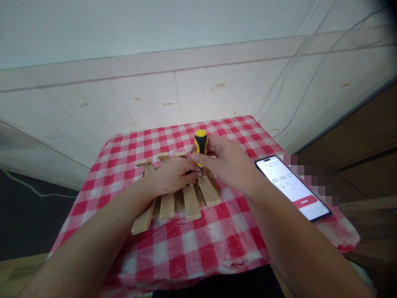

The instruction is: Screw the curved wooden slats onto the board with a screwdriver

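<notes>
A wooden slat rack (189, 200) made of several light strips lies on the red-and-white checked tablecloth (198, 244). My right hand (228, 163) is closed around a screwdriver with a yellow and black handle (201, 142), held upright with its tip down on the rack. My left hand (172, 176) rests on the slats right beside the tip, its fingers pinched together near the screwdriver's shaft. What those fingers pinch is hidden.
A smartphone (293, 186) with a running timer on its screen lies on the cloth at the right. The small table stands against a white tiled wall (173, 91). A brown surface (366, 136) lies beyond the table's right edge.
</notes>
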Demonstrator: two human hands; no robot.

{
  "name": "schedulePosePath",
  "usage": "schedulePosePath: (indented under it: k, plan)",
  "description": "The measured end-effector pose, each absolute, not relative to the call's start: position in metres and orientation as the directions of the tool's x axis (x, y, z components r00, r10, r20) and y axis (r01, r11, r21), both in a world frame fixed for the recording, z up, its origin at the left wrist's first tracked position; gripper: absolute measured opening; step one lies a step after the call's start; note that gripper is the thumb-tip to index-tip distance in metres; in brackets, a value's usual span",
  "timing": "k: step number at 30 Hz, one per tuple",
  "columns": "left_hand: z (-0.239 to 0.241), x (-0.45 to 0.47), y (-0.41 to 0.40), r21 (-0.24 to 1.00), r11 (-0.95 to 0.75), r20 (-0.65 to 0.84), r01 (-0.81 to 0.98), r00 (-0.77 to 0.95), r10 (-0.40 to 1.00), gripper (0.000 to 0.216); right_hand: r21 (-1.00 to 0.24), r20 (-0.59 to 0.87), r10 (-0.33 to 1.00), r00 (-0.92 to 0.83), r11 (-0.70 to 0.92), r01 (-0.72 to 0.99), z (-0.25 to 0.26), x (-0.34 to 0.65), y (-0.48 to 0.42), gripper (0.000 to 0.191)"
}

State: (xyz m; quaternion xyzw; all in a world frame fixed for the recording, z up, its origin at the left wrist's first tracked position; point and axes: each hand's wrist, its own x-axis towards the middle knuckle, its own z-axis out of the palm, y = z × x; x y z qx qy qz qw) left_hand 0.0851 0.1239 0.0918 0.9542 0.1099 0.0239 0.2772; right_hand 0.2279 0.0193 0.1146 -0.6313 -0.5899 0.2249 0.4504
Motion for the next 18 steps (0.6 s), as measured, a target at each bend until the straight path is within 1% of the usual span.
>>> schedulePosePath:
  k: [3, 5, 6, 8, 10, 11, 13, 16, 18]
  plan:
    - [0.092, 0.085, 0.123, 0.545, -0.818, -0.008, 0.186, 0.976, 0.217, 0.022, -0.776, 0.324, 0.879, 0.351, 0.034, 0.63, 0.111, 0.222, 0.021, 0.029]
    - [0.092, 0.084, 0.122, 0.537, -0.819, 0.003, 0.201, 0.971, 0.239, 0.021, -0.764, 0.342, 0.871, 0.353, 0.039, 0.644, 0.112, 0.22, 0.02, 0.031]
    - [0.091, 0.084, 0.122, 0.53, -0.82, 0.012, 0.217, 0.965, 0.263, 0.02, -0.773, 0.322, 0.893, 0.313, 0.057, 0.632, 0.114, 0.22, 0.018, 0.03]
    - [0.09, 0.084, 0.123, 0.517, -0.82, 0.028, 0.245, 0.953, 0.302, 0.019, -0.795, 0.254, 0.951, 0.179, 0.1, 0.598, 0.121, 0.222, 0.013, 0.025]
    - [0.09, 0.084, 0.123, 0.512, -0.824, 0.01, 0.241, 0.958, 0.287, 0.021, -0.805, 0.211, 0.975, 0.065, 0.135, 0.578, 0.128, 0.227, 0.009, 0.019]
    - [0.091, 0.084, 0.123, 0.513, -0.827, -0.006, 0.23, 0.964, 0.264, 0.022, -0.802, 0.214, 0.976, 0.048, 0.148, 0.579, 0.129, 0.23, 0.008, 0.018]
    - [0.093, 0.085, 0.123, 0.512, -0.83, -0.034, 0.221, 0.971, 0.237, 0.024, -0.791, 0.24, 0.966, 0.093, 0.139, 0.596, 0.127, 0.234, 0.01, 0.021]
    - [0.098, 0.086, 0.121, 0.522, -0.821, -0.045, 0.234, 0.968, 0.247, 0.024, -0.741, 0.268, 0.931, 0.248, 0.035, 0.671, 0.115, 0.234, 0.019, 0.027]
    - [0.1, 0.086, 0.12, 0.546, -0.804, -0.058, 0.236, 0.968, 0.244, 0.023, -0.689, 0.259, 0.922, 0.286, -0.031, 0.724, 0.107, 0.232, 0.024, 0.028]
